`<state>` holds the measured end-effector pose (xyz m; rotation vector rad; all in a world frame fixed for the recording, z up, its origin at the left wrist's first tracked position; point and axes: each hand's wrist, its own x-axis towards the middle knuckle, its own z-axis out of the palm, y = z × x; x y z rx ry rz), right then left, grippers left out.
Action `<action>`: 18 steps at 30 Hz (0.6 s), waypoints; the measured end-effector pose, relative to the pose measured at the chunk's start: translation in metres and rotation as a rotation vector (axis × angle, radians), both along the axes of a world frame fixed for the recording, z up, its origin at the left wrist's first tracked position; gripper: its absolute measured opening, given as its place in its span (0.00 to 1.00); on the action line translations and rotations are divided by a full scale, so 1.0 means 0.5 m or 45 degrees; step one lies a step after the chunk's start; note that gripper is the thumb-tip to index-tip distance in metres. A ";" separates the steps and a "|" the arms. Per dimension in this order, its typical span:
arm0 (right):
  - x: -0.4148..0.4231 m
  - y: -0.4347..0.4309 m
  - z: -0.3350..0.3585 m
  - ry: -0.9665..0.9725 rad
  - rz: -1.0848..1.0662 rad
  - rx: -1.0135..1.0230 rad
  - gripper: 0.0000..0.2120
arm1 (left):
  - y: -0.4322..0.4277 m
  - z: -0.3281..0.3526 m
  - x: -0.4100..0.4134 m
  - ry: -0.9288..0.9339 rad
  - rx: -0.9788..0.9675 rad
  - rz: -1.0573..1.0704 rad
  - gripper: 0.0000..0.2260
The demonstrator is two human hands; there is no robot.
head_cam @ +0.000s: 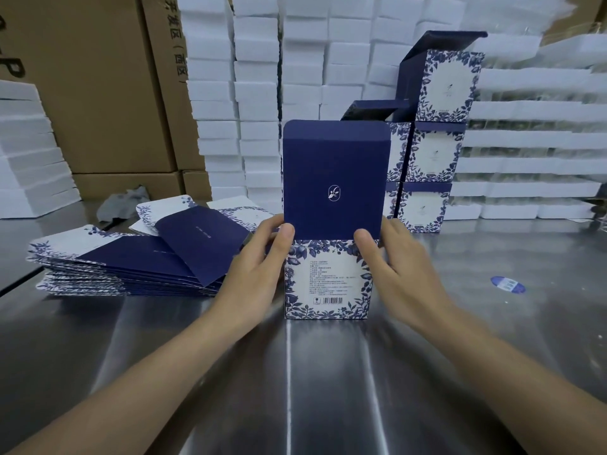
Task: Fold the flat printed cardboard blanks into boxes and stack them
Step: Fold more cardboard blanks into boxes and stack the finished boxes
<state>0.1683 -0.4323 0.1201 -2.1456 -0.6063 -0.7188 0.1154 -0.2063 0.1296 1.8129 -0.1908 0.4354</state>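
While the box [328,284] stands upright on the tabletop [295,389], the left grip [259,267] and right grip [404,261] clasp its sides, thumbs at the base of its raised navy flap. Flat blanks [124,264] lie at ten o'clock; finished boxes [430,152] stand stacked at one o'clock.

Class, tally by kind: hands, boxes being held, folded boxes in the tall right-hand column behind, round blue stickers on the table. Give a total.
hands: 2, left hand and right hand
held box: 1
column boxes: 3, top, middle, bottom
blue sticker: 1
total: 7
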 end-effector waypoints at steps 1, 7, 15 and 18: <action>0.000 0.001 -0.001 -0.016 0.009 0.050 0.28 | -0.001 -0.001 -0.002 -0.015 0.029 0.005 0.23; -0.001 0.012 -0.004 -0.226 0.151 0.407 0.23 | -0.013 -0.011 -0.012 -0.427 0.142 0.190 0.27; -0.017 0.017 0.010 -0.446 0.182 0.179 0.29 | -0.019 -0.010 -0.024 -0.580 0.716 0.197 0.31; -0.023 0.025 0.002 -0.380 0.074 0.071 0.25 | -0.017 -0.015 -0.019 -0.550 0.707 0.220 0.29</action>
